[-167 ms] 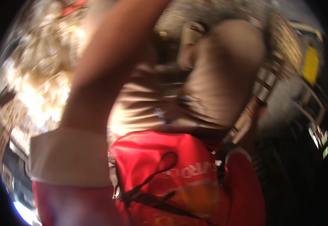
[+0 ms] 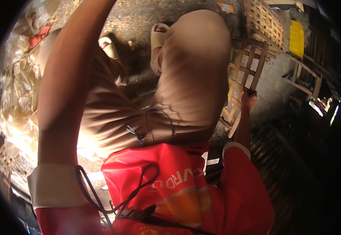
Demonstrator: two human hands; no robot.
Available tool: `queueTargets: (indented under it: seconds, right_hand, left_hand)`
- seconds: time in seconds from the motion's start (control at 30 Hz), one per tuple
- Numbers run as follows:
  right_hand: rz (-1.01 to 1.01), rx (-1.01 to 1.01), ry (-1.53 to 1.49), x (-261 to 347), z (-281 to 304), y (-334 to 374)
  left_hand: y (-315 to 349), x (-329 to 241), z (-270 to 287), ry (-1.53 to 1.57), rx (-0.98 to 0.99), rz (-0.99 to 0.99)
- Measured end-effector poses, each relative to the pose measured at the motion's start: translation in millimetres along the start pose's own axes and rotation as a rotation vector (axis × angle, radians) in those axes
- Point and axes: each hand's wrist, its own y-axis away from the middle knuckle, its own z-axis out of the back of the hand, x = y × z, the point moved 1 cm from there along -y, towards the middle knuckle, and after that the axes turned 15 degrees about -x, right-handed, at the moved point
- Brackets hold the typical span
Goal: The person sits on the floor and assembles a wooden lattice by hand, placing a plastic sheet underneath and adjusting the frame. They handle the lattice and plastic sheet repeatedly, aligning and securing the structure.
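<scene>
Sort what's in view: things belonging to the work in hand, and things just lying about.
Seemingly in use:
- slatted wooden frame, apparently gripped by the right hand

Apparently just lying about:
- woven panel
- yellow object
- red scrap
- translucent plastic heap

The left hand is out of view.

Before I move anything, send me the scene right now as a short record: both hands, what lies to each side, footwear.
Left hand: not in view; left forearm leaves the picture at the upper edge
Right hand: closed on the rail of a wooden slatted frame
Left side: heap of clear plastic, red piece near its top
Right side: woven panel, yellow object, kind unclear
Footwear: pale sandals
</scene>
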Motion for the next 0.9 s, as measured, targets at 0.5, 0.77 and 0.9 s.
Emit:
queueTargets:
  seconds: [0.5,0.77,0.9]
  right_hand:
    - [-0.081,0.184,0.030,55.4,-22.3,54.7]
    - [-0.080,0.143,0.106,43.3,14.0,33.4]
    - [-0.068,0.129,0.065,62.5,32.2,15.4]
  left_hand:
    - [19.1,8.2,13.0,-0.070,0.053,0.028]
    - [17.7,4.3,11.4,-0.096,0.087,0.004]
    - [28.4,5.5,23.8,-0.073,0.095,0.060]
